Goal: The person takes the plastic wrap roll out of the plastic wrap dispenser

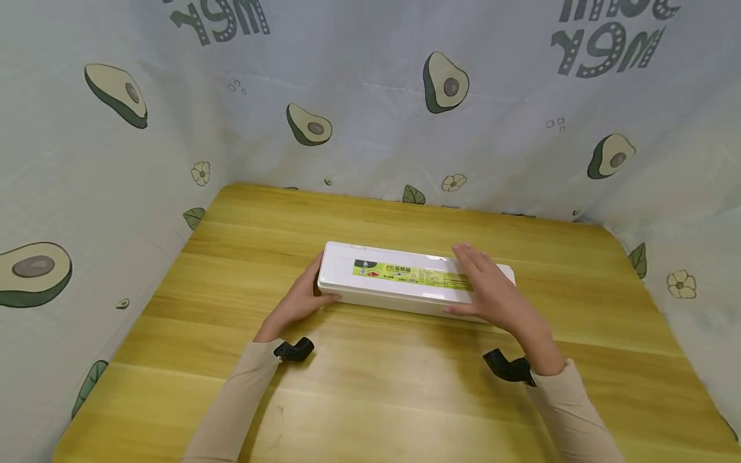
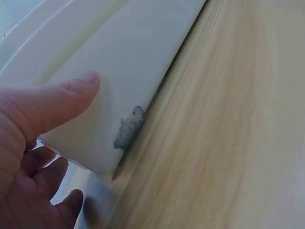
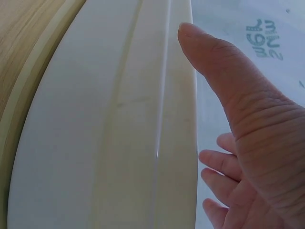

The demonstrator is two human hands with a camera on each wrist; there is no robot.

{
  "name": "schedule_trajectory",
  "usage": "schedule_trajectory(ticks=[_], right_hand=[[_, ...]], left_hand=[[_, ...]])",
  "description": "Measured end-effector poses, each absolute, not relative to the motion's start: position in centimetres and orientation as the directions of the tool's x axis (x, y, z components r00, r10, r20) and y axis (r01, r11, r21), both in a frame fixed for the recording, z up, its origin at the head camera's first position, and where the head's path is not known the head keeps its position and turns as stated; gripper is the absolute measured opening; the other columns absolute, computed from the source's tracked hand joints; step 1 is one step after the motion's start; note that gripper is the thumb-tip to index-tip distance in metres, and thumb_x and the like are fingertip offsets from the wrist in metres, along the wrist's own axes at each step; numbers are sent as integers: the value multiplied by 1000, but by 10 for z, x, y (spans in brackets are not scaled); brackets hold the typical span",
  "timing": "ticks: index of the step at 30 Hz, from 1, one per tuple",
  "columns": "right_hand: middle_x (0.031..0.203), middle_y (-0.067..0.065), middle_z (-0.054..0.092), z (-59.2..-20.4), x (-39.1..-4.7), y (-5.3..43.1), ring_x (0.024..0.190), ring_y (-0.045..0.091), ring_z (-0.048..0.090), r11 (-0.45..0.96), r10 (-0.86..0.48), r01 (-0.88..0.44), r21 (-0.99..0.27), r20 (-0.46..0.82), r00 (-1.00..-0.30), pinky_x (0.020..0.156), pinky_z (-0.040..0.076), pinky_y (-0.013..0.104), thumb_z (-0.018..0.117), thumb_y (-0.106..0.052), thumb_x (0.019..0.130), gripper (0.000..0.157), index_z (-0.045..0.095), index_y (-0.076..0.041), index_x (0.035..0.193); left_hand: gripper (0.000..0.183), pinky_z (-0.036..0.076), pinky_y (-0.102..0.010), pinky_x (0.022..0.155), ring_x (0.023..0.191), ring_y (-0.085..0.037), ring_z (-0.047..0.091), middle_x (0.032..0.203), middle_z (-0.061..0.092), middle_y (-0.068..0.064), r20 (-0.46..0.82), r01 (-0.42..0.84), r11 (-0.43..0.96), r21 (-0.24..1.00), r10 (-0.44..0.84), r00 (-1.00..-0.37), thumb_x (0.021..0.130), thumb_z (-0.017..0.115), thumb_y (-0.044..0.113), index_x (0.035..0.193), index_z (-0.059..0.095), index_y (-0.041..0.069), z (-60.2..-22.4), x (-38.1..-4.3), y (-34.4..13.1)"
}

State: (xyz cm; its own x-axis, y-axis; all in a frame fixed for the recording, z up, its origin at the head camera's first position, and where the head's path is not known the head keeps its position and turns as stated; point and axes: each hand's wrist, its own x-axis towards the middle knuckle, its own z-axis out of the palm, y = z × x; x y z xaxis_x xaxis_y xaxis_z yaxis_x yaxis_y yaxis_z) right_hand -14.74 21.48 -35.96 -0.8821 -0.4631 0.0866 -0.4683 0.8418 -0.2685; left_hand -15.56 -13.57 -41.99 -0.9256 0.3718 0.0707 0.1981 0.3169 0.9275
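Note:
A long white cling film box (image 1: 417,299) with a green and yellow label (image 1: 413,275) on its lid lies on the wooden table. My left hand (image 1: 302,297) grips its left end, thumb along the front side and fingers round the end. In the left wrist view, the left thumb (image 2: 71,100) lies against the white side, near a grey patch (image 2: 129,128) at the lower edge. Over the right part of the lid is my right hand (image 1: 492,289), fingers extended across the top. The right thumb (image 3: 214,62) is at the lid's front edge in the right wrist view.
The wooden table (image 1: 370,399) carries the box in its middle. A pale curtain (image 1: 370,90) printed with avocados hangs along the back and both sides. Black camera mounts (image 1: 295,349) sit on both wrists, above beige sleeves.

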Motion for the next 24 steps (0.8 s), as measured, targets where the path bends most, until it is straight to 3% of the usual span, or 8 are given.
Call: schedule_trajectory(ticks=[4,24], right_hand=[[148,23,30,-359,-150,209,138,39,25,831,-480,-494,-258,118,-869,113,21,54,81,-43,62,110,24,1,144],[149,16,32,-366,-159,180,140,33,27,806,-546,-540,-242,52,-836,115,20,51,76,-51,66,107,22,-4,146]], left_hand=[[96,12,-52,117,143,-34,15,155,15,-18,70,194,319,928,363,-929,78,69,1,149,5,5,-420,-156,-135],[96,13,-53,116,142,-36,19,153,19,-20,90,213,317,924,362,-928,77,70,1,149,7,4,-423,-154,-135]])
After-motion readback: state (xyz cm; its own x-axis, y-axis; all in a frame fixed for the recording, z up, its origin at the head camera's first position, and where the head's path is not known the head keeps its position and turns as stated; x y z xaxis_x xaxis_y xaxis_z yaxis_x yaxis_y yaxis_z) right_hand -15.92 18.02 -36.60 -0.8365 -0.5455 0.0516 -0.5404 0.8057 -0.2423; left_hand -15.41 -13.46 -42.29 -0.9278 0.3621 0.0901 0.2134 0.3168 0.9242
